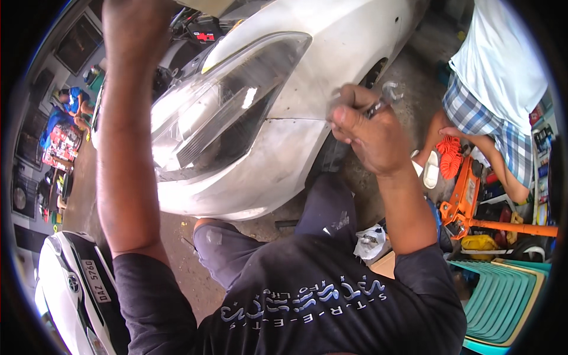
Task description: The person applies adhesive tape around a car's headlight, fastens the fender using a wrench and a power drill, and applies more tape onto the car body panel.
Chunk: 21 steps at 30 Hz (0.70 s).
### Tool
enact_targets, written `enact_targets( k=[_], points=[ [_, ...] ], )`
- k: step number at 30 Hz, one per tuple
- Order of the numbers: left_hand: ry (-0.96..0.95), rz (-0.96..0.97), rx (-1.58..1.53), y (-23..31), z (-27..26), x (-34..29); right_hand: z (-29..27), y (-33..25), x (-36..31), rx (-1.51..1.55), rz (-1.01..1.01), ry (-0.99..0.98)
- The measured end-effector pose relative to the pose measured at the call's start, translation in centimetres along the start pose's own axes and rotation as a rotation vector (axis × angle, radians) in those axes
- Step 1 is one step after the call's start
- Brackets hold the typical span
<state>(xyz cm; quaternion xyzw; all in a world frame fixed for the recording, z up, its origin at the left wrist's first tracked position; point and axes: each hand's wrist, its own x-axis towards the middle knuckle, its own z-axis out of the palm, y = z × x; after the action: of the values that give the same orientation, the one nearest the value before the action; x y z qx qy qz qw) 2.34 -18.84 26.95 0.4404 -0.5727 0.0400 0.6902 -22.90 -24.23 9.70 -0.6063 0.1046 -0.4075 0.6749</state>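
My right hand (373,131) is closed round a metal wrench (374,109), whose open jaw sticks out past the fingers. It is held up close to the white car's fender (313,97), and I cannot tell whether it touches it. At the upper left my left hand (137,26) reaches over the front of the car, with its fingers cut off by the top edge. Between my arms lies the large clear headlight (228,112), set above the dull white bumper (260,186).
At the right, a person in checked shorts (488,127) crouches near an orange coiled hose (449,157) and an orange floor jack (467,201). Stacked teal chairs (491,302) stand lower right. Another white car (68,296) is at lower left; a person in blue (74,103) sits far left.
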Motion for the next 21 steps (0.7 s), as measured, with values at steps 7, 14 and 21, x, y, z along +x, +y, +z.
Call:
enact_targets(
  k=[7, 14, 21],
  points=[
    [-0.356, 0.918, 0.652, -1.2, 1.0, 0.3, -3.2, 10.9, -8.2, 0.308, 0.199, 0.189],
    [-0.644, 1.021, 0.827, -4.9, 3.5, -0.9, -1.7, 20.8, -11.9, 0.496, 0.255, 0.312],
    [-0.670, 0.884, 0.788, -5.2, 3.1, 3.1, -2.4, 27.4, -12.9, 0.425, 0.424, 0.327]
  ],
)
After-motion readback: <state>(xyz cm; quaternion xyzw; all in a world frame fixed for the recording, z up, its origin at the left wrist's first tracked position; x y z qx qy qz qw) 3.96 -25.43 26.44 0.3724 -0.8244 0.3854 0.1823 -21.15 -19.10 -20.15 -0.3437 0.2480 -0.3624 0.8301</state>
